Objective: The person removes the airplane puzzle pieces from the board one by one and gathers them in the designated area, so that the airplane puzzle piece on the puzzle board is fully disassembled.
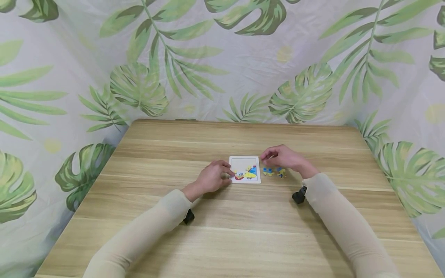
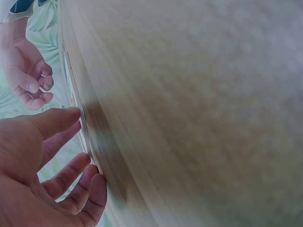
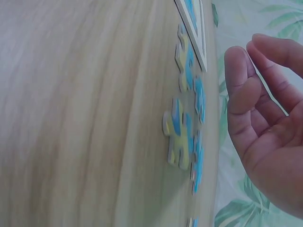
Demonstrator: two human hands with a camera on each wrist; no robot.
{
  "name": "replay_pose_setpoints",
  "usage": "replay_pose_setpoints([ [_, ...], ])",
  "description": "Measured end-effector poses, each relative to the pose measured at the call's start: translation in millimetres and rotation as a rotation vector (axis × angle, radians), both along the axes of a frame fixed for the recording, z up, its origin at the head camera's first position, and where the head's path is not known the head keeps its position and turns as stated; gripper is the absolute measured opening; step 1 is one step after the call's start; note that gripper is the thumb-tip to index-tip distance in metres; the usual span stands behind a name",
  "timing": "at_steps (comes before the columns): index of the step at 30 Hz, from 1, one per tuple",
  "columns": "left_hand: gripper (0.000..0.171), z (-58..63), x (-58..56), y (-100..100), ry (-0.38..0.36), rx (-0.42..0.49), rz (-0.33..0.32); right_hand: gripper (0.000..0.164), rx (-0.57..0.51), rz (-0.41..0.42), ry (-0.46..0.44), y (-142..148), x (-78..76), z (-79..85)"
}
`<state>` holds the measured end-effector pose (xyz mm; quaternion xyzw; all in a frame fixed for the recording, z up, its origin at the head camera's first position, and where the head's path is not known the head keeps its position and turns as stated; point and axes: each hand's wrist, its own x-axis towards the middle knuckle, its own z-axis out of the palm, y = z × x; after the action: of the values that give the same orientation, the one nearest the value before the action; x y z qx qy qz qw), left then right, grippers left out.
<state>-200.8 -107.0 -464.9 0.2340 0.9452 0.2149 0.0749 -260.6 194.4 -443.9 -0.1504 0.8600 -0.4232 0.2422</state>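
Note:
A square white puzzle tray [image 1: 240,164] lies on the table, its lower part filled with yellow, blue and red puzzle pieces [image 1: 250,175]. At the tray's left edge, my left hand [image 1: 213,177] rests its fingertips, with the thumb apart from the fingers. My right hand [image 1: 282,157] hovers beside the tray's upper right corner, fingers loosely bent. Nothing shows between the fingers [image 3: 239,71] in the right wrist view. Below this hand lie several loose puzzle pieces [image 3: 180,137], yellow and blue, right of the tray.
The wooden table [image 1: 222,224] runs back to a leaf-printed cloth [image 1: 250,61] that hangs behind and at both sides. Black wrist cameras [image 1: 299,195] sit under both sleeves, close over the tabletop.

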Motion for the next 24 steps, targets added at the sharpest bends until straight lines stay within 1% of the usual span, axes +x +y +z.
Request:
replay_pose_setpoints([
  [9, 0.022, -0.2, -0.2, 0, 0.001, -0.007, 0.003, 0.026, -0.014, 0.012, -0.018, -14, -1.9, -3.9],
  [17, 0.022, -2.3, -1.4, 0, 0.006, -0.014, -0.001, 0.021, 0.006, 0.026, -0.004, -23, -4.8, -12.5],
  [24, 0.022, -2.5, -1.9, -1, 0.01, -0.01, -0.009, 0.02, -0.002, 0.026, -0.035, -28, -5.1, -14.1],
])
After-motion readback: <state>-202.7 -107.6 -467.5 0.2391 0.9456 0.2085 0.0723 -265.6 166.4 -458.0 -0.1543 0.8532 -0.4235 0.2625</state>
